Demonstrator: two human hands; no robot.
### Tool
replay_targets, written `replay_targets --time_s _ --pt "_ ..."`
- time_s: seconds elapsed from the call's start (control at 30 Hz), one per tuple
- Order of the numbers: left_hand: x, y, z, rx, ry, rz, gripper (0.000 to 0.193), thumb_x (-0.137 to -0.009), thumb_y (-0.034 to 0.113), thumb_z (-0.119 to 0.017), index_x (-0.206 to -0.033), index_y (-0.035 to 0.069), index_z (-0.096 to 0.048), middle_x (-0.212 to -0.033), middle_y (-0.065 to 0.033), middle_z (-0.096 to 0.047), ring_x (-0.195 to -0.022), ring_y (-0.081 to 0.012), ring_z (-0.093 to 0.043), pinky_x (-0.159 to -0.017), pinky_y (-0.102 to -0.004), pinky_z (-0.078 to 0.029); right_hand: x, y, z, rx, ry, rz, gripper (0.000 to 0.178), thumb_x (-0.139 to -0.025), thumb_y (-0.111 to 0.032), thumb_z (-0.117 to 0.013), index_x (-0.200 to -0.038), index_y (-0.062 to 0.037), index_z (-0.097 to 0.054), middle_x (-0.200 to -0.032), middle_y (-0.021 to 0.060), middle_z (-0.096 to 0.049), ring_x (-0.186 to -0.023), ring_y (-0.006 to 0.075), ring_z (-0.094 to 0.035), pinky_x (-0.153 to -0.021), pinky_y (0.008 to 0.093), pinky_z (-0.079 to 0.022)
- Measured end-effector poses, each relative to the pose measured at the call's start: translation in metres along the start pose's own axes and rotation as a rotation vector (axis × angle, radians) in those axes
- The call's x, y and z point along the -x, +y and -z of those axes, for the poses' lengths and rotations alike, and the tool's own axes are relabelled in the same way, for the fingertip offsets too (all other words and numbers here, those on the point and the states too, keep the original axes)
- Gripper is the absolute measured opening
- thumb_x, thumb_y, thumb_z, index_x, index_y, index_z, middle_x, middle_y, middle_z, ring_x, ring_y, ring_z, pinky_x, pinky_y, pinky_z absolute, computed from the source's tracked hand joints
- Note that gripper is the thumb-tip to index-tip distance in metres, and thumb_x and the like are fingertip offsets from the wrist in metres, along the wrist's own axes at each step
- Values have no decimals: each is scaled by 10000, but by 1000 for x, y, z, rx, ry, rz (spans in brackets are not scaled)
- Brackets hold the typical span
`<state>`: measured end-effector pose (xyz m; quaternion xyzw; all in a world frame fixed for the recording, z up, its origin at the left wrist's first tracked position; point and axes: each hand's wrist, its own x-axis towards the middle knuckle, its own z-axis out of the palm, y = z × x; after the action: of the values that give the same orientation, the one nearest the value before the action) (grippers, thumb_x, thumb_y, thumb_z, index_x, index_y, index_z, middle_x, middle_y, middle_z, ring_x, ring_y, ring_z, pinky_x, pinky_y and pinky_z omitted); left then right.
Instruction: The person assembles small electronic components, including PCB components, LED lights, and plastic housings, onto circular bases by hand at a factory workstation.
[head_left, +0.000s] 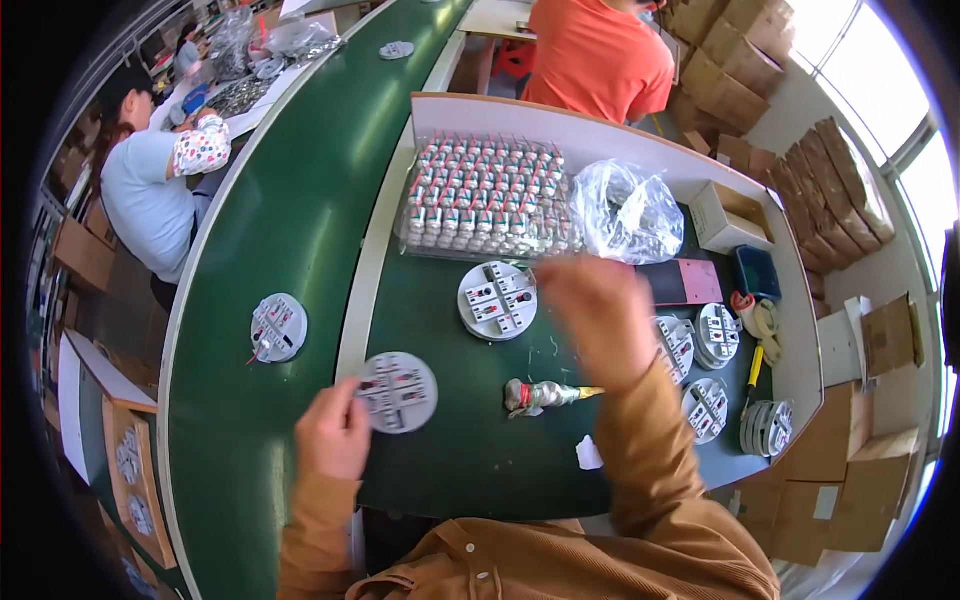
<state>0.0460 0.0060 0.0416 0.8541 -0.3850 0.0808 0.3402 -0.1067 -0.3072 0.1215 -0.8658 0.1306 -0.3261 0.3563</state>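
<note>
My left hand grips a round grey disc by its left edge, thumb on top, over the left side of the green bench. The disc carries white blocks with small dark and red parts. Blurred by motion, my right hand hovers over the middle of the bench; its fingers are too smeared to read. Just left of it lies a stack of similar discs. Behind that, a clear tray holds rows of small silvery parts with red and green wires. A crumpled tube with a yellow tip lies below my right hand.
Several disc stacks stand at right, near a yellow-handled tool and dark green bin. A clear plastic bag and white box sit behind. Left runs a green conveyor carrying a disc. Other people sit beyond.
</note>
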Motion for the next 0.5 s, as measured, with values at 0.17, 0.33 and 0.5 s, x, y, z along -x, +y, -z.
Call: replay_targets --time_s 0.17,0.33,0.5 --pt "12 18 -30 -69 -15 9 345 -868 -15 -672 -1201 57 -733 -966 -122 -728 -767 -329 -676 -704 -397 -560 -140 261 63 698 -349 -655 298 -845 -178 -682 -1078 -45 -811 -959 88 -791 -843 299 -707 -811 401 -578" --pt "21 18 -50 120 31 -40 424 -853 33 -694 -1278 20 -700 -1267 -179 -683 -1028 -363 -680 -892 -410 -559 -176 439 96 318 -963 -632 524 -702 -255 -843 -1158 -1 -797 -1092 159 -802 -972 353 -715 -913 421 -591" --pt "20 18 -33 194 -86 -203 610 -871 190 -767 -1427 -13 -622 -1564 -252 -515 -1331 -416 -586 -1133 -475 -465 -132 393 26 637 -634 -526 554 -784 -178 -801 -1321 -53 -741 -1308 163 -738 -1244 371 -644 -1080 425 -530"
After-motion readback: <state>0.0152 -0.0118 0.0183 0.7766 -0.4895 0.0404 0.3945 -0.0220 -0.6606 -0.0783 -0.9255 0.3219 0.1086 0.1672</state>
